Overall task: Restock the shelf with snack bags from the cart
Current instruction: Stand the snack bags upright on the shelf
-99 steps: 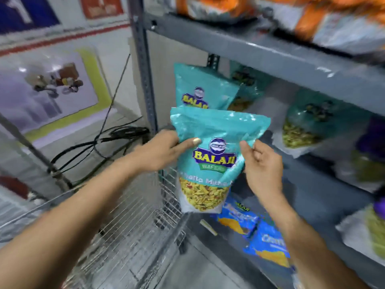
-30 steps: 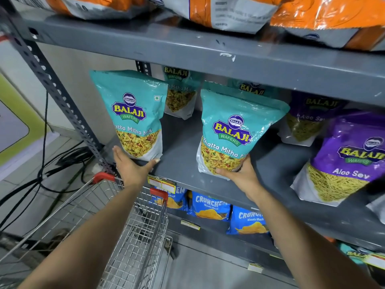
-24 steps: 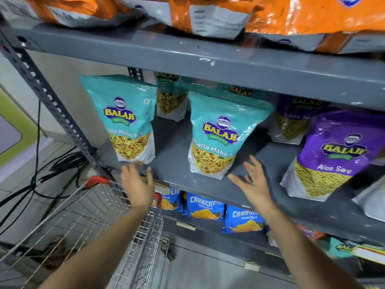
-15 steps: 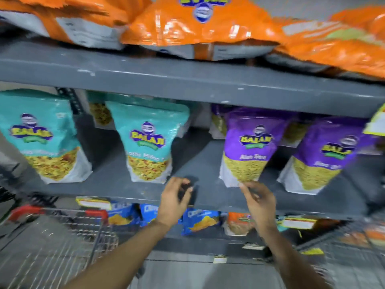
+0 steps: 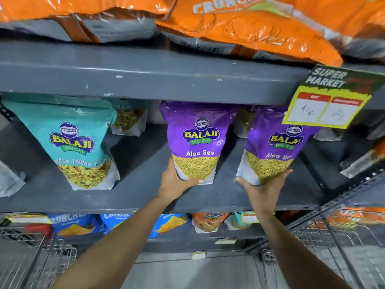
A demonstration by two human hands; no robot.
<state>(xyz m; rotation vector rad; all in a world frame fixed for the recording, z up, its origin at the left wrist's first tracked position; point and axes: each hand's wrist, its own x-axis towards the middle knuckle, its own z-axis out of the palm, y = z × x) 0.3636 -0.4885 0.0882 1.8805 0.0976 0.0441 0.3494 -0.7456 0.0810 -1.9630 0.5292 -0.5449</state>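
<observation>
We hold two purple bags on the grey shelf (image 5: 135, 184).
Our left hand (image 5: 175, 182) cups the left purple bag (image 5: 198, 140), our right hand (image 5: 262, 188) the right purple bag (image 5: 275, 147), fingers wrapped around each base. A teal bag (image 5: 75, 142) stands well apart at left, open room between; a price sign (image 5: 327, 101) overlaps the right bag's top corner.

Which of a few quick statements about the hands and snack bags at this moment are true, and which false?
1. Each hand grips the bottom of a purple Aloo Sev bag: left hand on the left purple bag, right hand on the right purple bag. True.
2. The teal bag is being held. False: it stands alone on the shelf, left of both hands.
3. Orange bags lie on the shelf above. True.
4. The price sign hangs above the teal bag. False: it hangs at the right, overlapping the right purple bag.
</observation>
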